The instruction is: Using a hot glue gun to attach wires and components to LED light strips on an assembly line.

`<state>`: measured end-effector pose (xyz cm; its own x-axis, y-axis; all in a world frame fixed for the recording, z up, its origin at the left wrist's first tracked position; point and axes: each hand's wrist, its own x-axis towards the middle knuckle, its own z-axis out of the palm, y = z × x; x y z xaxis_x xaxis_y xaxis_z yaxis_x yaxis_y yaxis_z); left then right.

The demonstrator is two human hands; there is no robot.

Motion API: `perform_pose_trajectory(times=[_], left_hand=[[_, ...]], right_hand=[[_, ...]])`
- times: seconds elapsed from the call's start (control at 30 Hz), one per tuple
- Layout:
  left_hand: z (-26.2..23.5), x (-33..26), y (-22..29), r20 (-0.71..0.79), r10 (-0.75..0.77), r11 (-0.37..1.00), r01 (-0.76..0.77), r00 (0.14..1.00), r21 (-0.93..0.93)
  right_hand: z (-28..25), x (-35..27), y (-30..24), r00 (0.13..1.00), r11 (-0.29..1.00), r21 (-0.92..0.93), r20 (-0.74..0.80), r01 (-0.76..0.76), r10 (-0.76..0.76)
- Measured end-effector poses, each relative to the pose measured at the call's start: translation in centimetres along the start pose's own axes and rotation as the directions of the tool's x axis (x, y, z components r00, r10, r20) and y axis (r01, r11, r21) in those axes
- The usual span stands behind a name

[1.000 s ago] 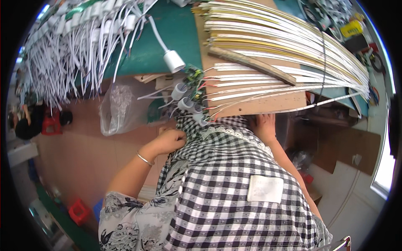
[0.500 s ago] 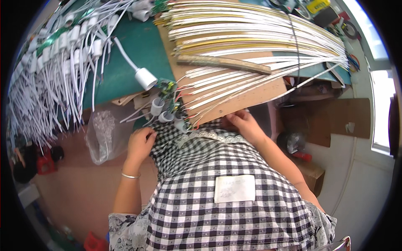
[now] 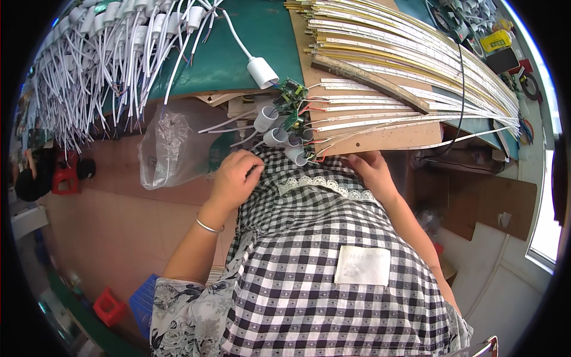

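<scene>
My left hand (image 3: 237, 178), with a silver bangle at the wrist, rests loosely curled beside the black-and-white checked apron (image 3: 309, 256). Its thumb stands apart from the index finger, and no object shows in it. My right hand (image 3: 373, 174) lies at the near edge of the brown board (image 3: 392, 140), over the apron; its fingertips are partly hidden. Between the hands, white lamp sockets (image 3: 265, 119) and green circuit boards (image 3: 292, 92) hang at the board's left corner. Red wires join them to white LED strips (image 3: 357, 109) on the board.
A wooden bar (image 3: 369, 83) lies across the strips. One white socket with a cable (image 3: 262, 72) rests on the green table mat (image 3: 250, 30). Many corded sockets (image 3: 140, 38) hang off the table at left, above a clear plastic bag (image 3: 169, 149). Red stools (image 3: 110, 306) stand on the floor.
The view has shifted, so the table and board sit farther right and higher. My left hand has moved up nearer the sockets. My right hand stays near the board's edge.
</scene>
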<state>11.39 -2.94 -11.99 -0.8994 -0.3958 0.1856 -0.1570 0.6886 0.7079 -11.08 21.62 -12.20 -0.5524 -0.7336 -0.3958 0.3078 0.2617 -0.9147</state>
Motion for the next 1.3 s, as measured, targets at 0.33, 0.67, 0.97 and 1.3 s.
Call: perform_pose_trajectory(times=[0.33, 0.67, 0.97, 1.3], left_hand=[[2.0, 1.5, 4.3, 0.439, 0.023, 1.0, -0.025, 0.898, 0.0], [2.0, -0.8, 3.2, 0.111, -0.202, 0.939, 0.225, 0.973, -0.258], [1.4, 2.5, 6.2, -0.075, 0.299, 0.946, -0.306, 0.951, -0.106], [-0.2, 9.5, 14.1, -0.02, 0.77, 0.626, -0.748, 0.638, 0.221]], right_hand=[[1.3, -2.0, -2.8, 0.955, 0.966, 0.259, 0.291, -0.013, -0.065], [1.9, -4.3, -6.9, 0.982, 0.956, 0.28, 0.141, 0.084, -0.127], [-0.2, -6.6, -11.0, 0.902, 0.986, 0.154, -0.413, -0.065, 0.124], [-1.7, -6.3, -11.5, 0.944, 0.932, 0.337, -0.241, -0.136, 0.225]])
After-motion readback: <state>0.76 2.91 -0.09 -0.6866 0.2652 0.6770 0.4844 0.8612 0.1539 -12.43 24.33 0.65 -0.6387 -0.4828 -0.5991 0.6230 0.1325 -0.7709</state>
